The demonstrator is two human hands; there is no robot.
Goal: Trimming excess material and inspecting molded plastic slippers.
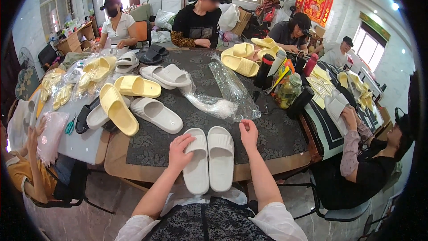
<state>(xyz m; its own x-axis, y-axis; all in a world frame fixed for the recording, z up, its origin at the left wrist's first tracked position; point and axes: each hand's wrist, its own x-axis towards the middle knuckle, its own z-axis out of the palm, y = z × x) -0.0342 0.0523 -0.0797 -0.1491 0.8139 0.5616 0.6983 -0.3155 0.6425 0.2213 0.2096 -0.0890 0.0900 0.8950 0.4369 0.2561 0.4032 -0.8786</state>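
Two light grey slide slippers lie side by side at the table's near edge, toes pointing away from me. My left hand (180, 151) grips the left slipper (196, 174) at its ribbed strap, fingers on top and thumb by the opening. Just right of the right slipper (221, 169), my right hand (248, 135) is closed in a pinch. Whatever it holds, if anything, is too small to make out. Beyond its fingertips lie a clear plastic bag (232, 87) and a bundle of thin white strands or film (211, 105).
Yellow slippers (118, 111) and a grey slipper (157, 115) lie to the left. Bottles (292, 87) and a black flask (301, 101) stand at the right. Teal scissors (70, 125) rest on the left table. Several co-workers sit around, one handling a slipper (335, 107).
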